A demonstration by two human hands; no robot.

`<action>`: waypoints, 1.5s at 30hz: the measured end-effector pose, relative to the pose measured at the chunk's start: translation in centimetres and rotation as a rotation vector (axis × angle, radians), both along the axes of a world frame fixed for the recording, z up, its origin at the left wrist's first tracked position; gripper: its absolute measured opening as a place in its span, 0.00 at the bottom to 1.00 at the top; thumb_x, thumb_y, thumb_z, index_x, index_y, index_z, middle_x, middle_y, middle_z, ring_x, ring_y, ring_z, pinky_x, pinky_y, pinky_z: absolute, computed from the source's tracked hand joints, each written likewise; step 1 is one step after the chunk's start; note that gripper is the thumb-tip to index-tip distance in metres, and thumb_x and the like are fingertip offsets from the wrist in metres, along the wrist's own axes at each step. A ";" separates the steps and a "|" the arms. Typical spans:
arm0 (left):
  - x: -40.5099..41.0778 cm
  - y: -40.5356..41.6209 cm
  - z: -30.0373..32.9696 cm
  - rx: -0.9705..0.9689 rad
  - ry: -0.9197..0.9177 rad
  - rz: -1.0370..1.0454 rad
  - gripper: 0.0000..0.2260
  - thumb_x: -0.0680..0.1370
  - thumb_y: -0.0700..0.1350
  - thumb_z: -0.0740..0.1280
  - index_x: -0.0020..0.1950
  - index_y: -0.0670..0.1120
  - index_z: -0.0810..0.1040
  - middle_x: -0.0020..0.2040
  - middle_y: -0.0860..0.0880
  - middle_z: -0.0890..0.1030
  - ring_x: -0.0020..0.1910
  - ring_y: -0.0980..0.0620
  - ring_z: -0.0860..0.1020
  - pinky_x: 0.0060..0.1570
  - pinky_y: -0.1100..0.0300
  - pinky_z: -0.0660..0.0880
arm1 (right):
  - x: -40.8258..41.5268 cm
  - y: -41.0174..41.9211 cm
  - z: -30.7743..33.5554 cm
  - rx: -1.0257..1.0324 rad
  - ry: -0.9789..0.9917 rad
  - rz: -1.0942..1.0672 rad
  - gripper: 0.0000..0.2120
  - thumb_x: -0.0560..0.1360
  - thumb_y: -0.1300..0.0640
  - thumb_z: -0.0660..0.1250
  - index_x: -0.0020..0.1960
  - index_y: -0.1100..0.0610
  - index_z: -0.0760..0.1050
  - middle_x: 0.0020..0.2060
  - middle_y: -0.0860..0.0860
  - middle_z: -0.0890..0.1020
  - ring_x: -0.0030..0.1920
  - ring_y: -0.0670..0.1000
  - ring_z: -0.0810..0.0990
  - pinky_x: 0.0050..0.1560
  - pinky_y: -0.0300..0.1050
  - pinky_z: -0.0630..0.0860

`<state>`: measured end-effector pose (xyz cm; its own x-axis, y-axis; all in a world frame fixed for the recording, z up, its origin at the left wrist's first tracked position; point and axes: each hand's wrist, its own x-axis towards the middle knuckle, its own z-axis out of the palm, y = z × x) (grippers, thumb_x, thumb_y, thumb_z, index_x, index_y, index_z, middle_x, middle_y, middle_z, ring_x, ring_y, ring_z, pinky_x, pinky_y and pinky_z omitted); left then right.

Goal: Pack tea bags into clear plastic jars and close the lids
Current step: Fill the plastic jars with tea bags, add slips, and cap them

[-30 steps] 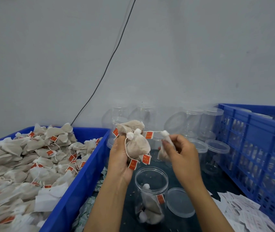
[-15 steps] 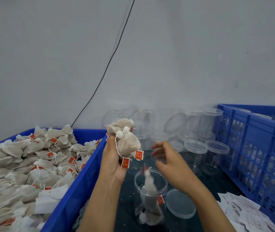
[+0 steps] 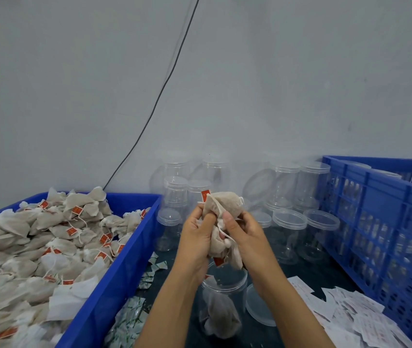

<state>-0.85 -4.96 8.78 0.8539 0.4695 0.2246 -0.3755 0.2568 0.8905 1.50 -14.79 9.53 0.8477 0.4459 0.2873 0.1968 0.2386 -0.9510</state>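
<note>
My left hand (image 3: 196,237) grips a bunch of beige tea bags (image 3: 225,205) with red tags, held above an open clear jar (image 3: 222,292). My right hand (image 3: 246,234) has come up against the bunch and pinches one bag at its lower side. The jar stands on the dark table below both hands and holds a few tea bags (image 3: 221,320) at its bottom. Its loose lid (image 3: 257,307) lies flat to the jar's right.
A blue crate (image 3: 114,280) heaped with tea bags fills the left. Several lidded empty jars (image 3: 288,222) stand at the back by the wall. A tall blue crate (image 3: 385,222) stands on the right, with paper slips (image 3: 350,315) scattered before it and small sachets (image 3: 129,320) beside the left crate.
My right hand dropped a tea bag into the open jar, then rose back to the bunch in my left hand and took hold of another bag.
</note>
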 end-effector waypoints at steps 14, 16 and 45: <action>-0.4 1.7 0.4 -0.212 -0.002 0.067 0.08 0.81 0.45 0.62 0.46 0.43 0.77 0.30 0.49 0.76 0.24 0.58 0.74 0.26 0.63 0.76 | 1.4 -1.4 0.1 -0.117 -0.220 -0.206 0.08 0.73 0.66 0.71 0.42 0.54 0.80 0.39 0.49 0.83 0.41 0.44 0.81 0.38 0.34 0.78; -0.5 1.9 0.5 -0.289 -0.007 0.028 0.08 0.79 0.46 0.63 0.47 0.42 0.78 0.33 0.48 0.76 0.28 0.56 0.74 0.28 0.62 0.75 | 1.2 -1.4 0.2 0.008 -0.191 -0.220 0.09 0.74 0.66 0.69 0.42 0.53 0.80 0.37 0.46 0.82 0.39 0.41 0.80 0.37 0.34 0.77; -1.8 3.8 1.2 -0.409 0.007 0.014 0.14 0.81 0.51 0.60 0.41 0.45 0.75 0.27 0.51 0.75 0.23 0.59 0.74 0.22 0.66 0.74 | 1.5 -2.1 0.2 -0.517 -0.504 -0.231 0.17 0.77 0.68 0.58 0.42 0.48 0.75 0.47 0.46 0.77 0.47 0.42 0.76 0.43 0.29 0.72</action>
